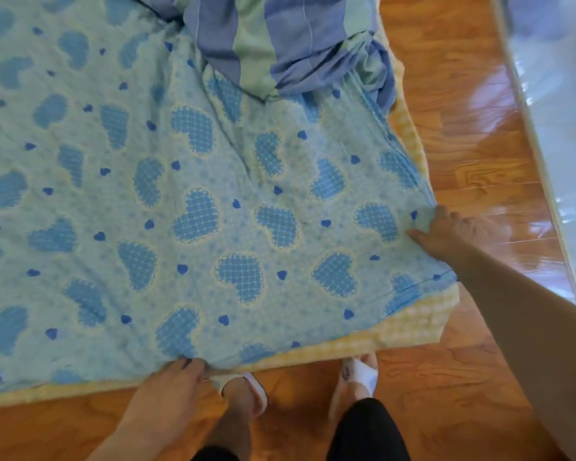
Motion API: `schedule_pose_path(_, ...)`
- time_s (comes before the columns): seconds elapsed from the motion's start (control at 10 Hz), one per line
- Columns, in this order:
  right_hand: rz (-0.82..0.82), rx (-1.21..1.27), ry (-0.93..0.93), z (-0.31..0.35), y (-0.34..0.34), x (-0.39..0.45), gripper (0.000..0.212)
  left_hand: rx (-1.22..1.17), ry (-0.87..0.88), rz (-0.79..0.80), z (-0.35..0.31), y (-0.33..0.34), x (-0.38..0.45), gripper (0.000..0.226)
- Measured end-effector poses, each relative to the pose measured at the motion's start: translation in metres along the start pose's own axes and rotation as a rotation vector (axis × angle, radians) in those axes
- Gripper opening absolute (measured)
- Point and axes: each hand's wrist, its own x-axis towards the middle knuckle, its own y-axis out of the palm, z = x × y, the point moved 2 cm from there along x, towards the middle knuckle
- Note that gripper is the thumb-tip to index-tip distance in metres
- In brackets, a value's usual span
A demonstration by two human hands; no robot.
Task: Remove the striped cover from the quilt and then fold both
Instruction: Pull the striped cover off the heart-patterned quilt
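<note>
Across the floor [463, 128], the quilt [196, 211] lies spread; the cover [280, 44], seemingly off, sits bunched at upper centre. Left hand [176, 377] pinches the near edge, right hand [446, 231] grips the right edge. Folding the quilt appears underway; next likely needs lifting both edges over.

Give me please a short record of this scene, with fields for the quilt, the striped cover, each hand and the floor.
quilt: heart-patterned quilt spread flat on the floor, yellow checked underside showing at the near edge
striped cover: striped cover already off, bunched on the far part of the quilt
left hand: left hand grips the near edge of the quilt
right hand: right hand grips the quilt's right edge
floor: wooden floor, glossy
feet: white slippers at the near edge
</note>
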Motion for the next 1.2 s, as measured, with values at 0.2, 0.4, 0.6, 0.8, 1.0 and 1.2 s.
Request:
schedule_pose_path(0.2,-0.042,0.138,-0.234,-0.045,-0.003,0.004,0.090,-0.463,-0.107,-0.289,-0.137,0.002,0.035,0.020)
schedule_pose_path(0.4,0.281,0.002,-0.419,-0.166,0.017,-0.048,0.069,-0.535,-0.186,-0.550,-0.287,-0.001,0.103,0.043)
schedule_pose_path(0.6,0.552,-0.054,-0.380,-0.210,0.028,0.046,0.030,-0.108,-0.513,-0.009,-0.367,0.016,0.180,0.081)
schedule_pose_path(0.8,0.475,0.093,-0.356,-0.182,-0.069,0.146,0.018,-0.037,-0.586,0.159,-0.371,-0.012,0.202,0.066)
schedule_pose_path(1.0,0.458,0.140,-0.316,-0.083,-0.108,0.233,0.019,-0.471,-0.708,0.131,-0.347,-0.053,0.237,0.039)
schedule_pose_path(1.2,0.552,0.459,-0.312,0.064,-0.154,0.318,0.036,-0.332,-0.850,0.199,-0.338,-0.051,0.289,0.046)
